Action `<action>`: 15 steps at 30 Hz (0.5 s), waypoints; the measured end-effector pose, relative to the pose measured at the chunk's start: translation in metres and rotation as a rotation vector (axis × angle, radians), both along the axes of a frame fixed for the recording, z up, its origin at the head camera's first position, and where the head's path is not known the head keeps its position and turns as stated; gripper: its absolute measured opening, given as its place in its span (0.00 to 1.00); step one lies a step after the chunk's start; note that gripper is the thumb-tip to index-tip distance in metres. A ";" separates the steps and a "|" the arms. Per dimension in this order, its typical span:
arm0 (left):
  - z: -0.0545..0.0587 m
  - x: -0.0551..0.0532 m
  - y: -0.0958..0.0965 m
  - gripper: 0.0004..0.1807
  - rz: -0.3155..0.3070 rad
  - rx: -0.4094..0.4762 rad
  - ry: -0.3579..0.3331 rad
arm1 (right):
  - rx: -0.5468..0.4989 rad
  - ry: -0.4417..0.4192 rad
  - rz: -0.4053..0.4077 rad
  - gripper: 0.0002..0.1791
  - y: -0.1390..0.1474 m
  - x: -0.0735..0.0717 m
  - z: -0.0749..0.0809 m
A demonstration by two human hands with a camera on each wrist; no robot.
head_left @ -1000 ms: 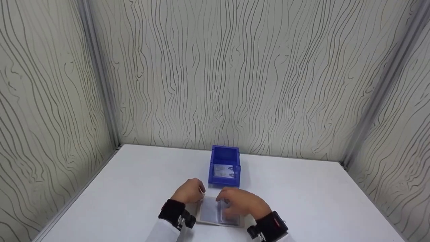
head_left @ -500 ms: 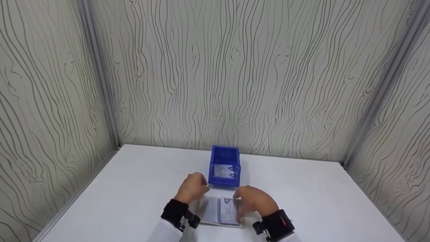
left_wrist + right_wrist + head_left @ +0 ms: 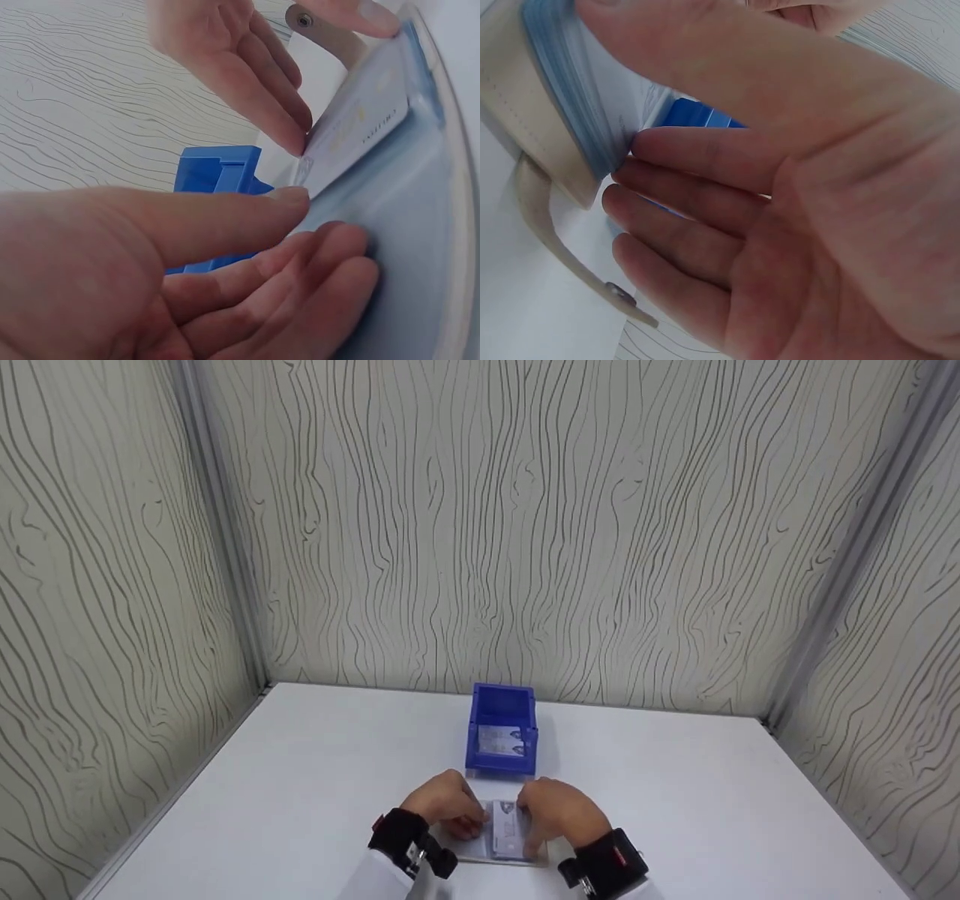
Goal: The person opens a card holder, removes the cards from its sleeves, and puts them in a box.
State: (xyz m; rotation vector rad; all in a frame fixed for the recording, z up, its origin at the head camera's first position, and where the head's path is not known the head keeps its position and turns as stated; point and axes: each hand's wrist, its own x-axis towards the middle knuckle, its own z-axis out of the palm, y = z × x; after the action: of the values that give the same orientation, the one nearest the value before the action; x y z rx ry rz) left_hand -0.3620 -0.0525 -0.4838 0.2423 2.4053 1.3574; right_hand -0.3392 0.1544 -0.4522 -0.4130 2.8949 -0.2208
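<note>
A card holder [image 3: 517, 863] lies spread on the table, with a beige cover [image 3: 571, 161] and a stack of clear bluish sleeves [image 3: 420, 217]. On its right half is a white printed card [image 3: 508, 832], in or on a sleeve; I cannot tell which. My left hand [image 3: 451, 804] is over the left half, thumb extended and fingers loosely bent, fingertips close to the sleeve. My right hand [image 3: 561, 814] spans the card's right side. Its thumb touches the near end and the fairly straight fingers meet the far edge. A strap [image 3: 559, 244] with a snap sticks out beyond the cover.
A blue bin [image 3: 501, 766] stands just behind the card holder, with printed white cards [image 3: 499, 741] in its front part. The white table [image 3: 675, 795] ends at a wood-grain-patterned back wall [image 3: 480, 547], with side panels left and right.
My left hand has come down and right onto the left half. My right hand swept right off the card to its right edge, then shifted slightly left. The card is more visible than one second ago.
</note>
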 end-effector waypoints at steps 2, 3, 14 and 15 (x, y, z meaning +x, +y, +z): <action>0.000 -0.001 0.001 0.02 0.006 0.000 -0.002 | 0.000 0.005 0.013 0.26 0.000 0.000 0.000; 0.000 -0.001 0.001 0.02 0.008 -0.001 -0.005 | 0.001 0.006 0.023 0.27 0.000 -0.001 0.000; -0.004 -0.003 -0.002 0.04 0.004 0.060 -0.026 | -0.053 0.001 0.106 0.27 -0.001 -0.005 -0.003; -0.004 -0.002 -0.001 0.04 0.008 0.067 -0.027 | -0.052 0.002 0.108 0.28 -0.001 -0.005 -0.002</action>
State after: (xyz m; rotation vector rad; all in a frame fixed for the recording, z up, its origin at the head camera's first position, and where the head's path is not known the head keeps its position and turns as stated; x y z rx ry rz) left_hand -0.3644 -0.0538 -0.4878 0.2307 2.3440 1.4366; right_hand -0.3441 0.1533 -0.4546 -0.5775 2.8629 -0.2789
